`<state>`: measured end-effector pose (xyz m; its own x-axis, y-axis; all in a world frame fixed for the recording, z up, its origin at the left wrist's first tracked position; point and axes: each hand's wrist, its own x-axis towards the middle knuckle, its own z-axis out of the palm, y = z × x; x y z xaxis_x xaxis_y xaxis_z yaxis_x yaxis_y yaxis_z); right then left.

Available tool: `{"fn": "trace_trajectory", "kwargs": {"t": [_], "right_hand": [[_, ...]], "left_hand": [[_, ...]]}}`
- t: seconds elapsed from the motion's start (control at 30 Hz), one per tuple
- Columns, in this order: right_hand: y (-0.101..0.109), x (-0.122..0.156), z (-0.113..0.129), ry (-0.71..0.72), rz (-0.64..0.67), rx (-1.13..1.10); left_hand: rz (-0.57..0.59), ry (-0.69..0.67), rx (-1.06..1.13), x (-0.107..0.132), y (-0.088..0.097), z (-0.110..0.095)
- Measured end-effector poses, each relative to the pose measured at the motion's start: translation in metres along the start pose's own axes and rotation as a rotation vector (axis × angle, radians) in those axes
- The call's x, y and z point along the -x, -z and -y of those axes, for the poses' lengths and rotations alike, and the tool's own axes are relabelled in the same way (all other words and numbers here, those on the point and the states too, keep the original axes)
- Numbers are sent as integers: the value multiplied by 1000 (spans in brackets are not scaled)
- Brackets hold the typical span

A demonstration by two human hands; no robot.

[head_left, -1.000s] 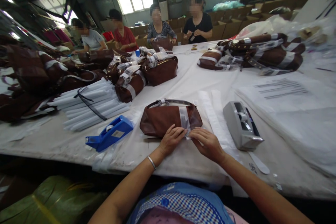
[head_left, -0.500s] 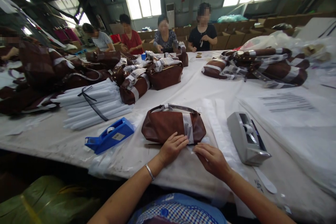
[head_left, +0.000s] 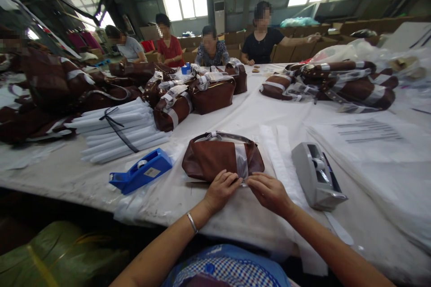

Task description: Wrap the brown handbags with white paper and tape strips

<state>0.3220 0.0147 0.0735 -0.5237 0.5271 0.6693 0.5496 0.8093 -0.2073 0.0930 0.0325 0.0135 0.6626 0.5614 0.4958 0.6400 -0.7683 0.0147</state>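
Note:
A brown leather handbag (head_left: 215, 159) lies flat on the white table (head_left: 249, 112) in front of me, with a clear wrapping strip (head_left: 241, 160) round its right part. My left hand (head_left: 220, 189) rests on the bag's near edge, fingers curled down onto it. My right hand (head_left: 269, 192) meets it just right of the strip, fingertips pinched on the strip's lower end. A blue tape dispenser (head_left: 141, 176) sits to the left, a grey tape dispenser (head_left: 316, 175) to the right.
A bundle of white rolled sheets (head_left: 117, 130) tied with black string lies at left. Wrapped brown bags (head_left: 198, 94) are piled at mid-table, far left and far right (head_left: 336, 83). Stacked plastic sheets (head_left: 377, 152) lie at right. Several people sit at the far end.
My right hand has moved up from the table to the bottom of the strip, meeting my left hand. A co-worker at the far end now stretches an arm to the right.

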Motion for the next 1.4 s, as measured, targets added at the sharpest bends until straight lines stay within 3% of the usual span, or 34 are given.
{"fn": "trace_trajectory", "kwargs": {"t": [0.13, 0.3, 0.47, 0.6, 1.0, 1.27, 1.4], "right_hand": [[-10, -21, -23, -102, 22, -8], [-24, -35, -48, -148, 119, 34], [-33, -36, -65, -174, 167, 95], [-39, -36, -71, -197, 162, 100], [-49, -32, -74, -313, 93, 109], [-44, -42, -75, -387, -32, 99], [-31, -31, -62, -246, -28, 124]], "left_hand": [[1, 89, 122, -5, 5, -4], [-50, 302, 258, -18, 11, -17], [-96, 505, 273, -32, 11, -28], [-92, 576, 237, -38, 11, -33], [-49, 597, -14, -41, 3, -31], [-40, 444, -122, -42, 0, -30], [-29, 441, -85, -43, 3, -28]]}}
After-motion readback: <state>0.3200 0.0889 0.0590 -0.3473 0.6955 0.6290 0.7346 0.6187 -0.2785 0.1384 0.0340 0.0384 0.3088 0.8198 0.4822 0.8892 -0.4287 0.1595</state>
